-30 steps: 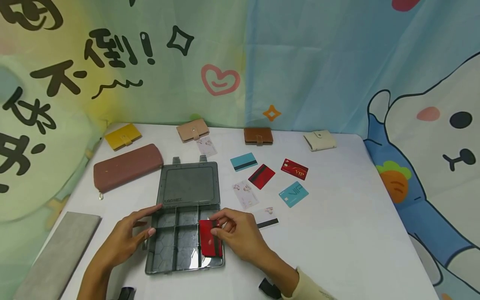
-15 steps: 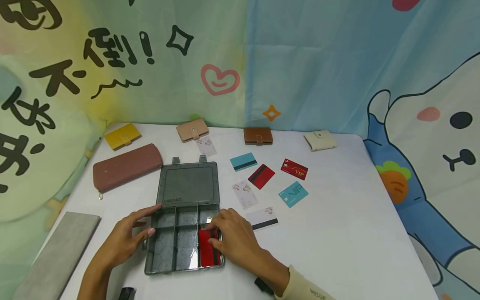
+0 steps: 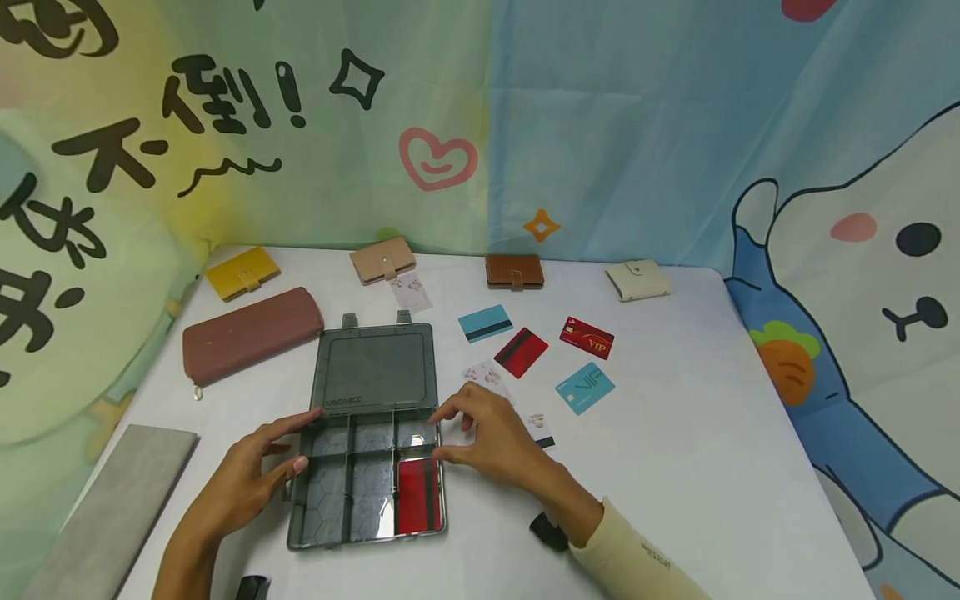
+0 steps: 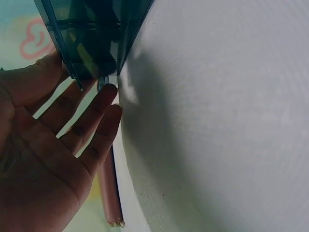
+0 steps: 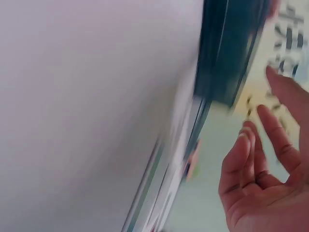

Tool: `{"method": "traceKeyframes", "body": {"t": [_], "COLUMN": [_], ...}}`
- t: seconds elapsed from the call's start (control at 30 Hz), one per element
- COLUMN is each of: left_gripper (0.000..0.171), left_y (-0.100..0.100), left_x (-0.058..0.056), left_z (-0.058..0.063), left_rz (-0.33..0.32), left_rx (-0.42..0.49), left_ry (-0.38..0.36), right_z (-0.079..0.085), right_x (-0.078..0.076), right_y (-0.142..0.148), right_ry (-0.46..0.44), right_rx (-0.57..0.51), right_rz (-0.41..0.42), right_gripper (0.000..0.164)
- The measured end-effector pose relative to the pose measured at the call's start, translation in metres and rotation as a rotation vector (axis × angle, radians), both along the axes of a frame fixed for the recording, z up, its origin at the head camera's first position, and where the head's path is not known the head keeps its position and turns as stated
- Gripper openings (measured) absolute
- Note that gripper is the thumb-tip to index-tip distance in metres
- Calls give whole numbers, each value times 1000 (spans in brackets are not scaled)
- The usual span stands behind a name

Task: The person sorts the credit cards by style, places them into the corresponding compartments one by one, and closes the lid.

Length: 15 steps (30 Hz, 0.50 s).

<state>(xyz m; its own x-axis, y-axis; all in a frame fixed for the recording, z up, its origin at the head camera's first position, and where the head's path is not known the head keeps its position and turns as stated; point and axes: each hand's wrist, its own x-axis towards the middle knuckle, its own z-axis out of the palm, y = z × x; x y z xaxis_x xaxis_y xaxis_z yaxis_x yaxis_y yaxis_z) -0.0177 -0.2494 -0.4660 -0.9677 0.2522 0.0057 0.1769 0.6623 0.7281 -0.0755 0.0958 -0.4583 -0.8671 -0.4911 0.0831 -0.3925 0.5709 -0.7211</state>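
A dark grey see-through compartment box (image 3: 352, 504) lies on the table with its lid (image 3: 381, 362) folded back flat. In its front right compartment rests a red card (image 3: 418, 496) with a dark stripe. My left hand (image 3: 251, 467) is at the box's left side, thumb and index finger spread along the edge; in the left wrist view its other fingers extend loosely beside the box (image 4: 91, 38). Over the box's right rim hovers my right hand (image 3: 487, 433), thumb and index finger apart with nothing between them. It partly covers two white cards (image 3: 538, 427) behind it.
Right of the lid lie blue cards (image 3: 585, 387) and red cards (image 3: 521, 352). A brown long wallet (image 3: 253, 335) and a grey slab (image 3: 120, 508) are at the left. Along the back edge sit yellow (image 3: 242, 273), beige, brown (image 3: 514, 272) and cream card holders (image 3: 637, 281).
My right hand has lowered the red card into the front right compartment, let go of it and drawn back up and right. The left hand has stayed at the box's edge.
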Motion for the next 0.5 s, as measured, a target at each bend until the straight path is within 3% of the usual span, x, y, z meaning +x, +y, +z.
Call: {"method": "traceKeyframes", "body": {"t": [0.23, 0.37, 0.5], "left_gripper": [69, 69, 69], "left_y": [-1, -1, 0], "left_x": [0, 0, 0], "left_z": [-1, -1, 0], "left_rz": [-13, -12, -11], "left_rx": [11, 13, 26], "left_ry": [22, 18, 7], "right_z": [-5, -6, -8], "right_x": [-52, -79, -103], "right_y": [57, 93, 127], "right_ry": [-78, -115, -154], "right_rx": [-133, -155, -107], "right_rz": [-93, -115, -165], "right_gripper": [44, 52, 57]}}
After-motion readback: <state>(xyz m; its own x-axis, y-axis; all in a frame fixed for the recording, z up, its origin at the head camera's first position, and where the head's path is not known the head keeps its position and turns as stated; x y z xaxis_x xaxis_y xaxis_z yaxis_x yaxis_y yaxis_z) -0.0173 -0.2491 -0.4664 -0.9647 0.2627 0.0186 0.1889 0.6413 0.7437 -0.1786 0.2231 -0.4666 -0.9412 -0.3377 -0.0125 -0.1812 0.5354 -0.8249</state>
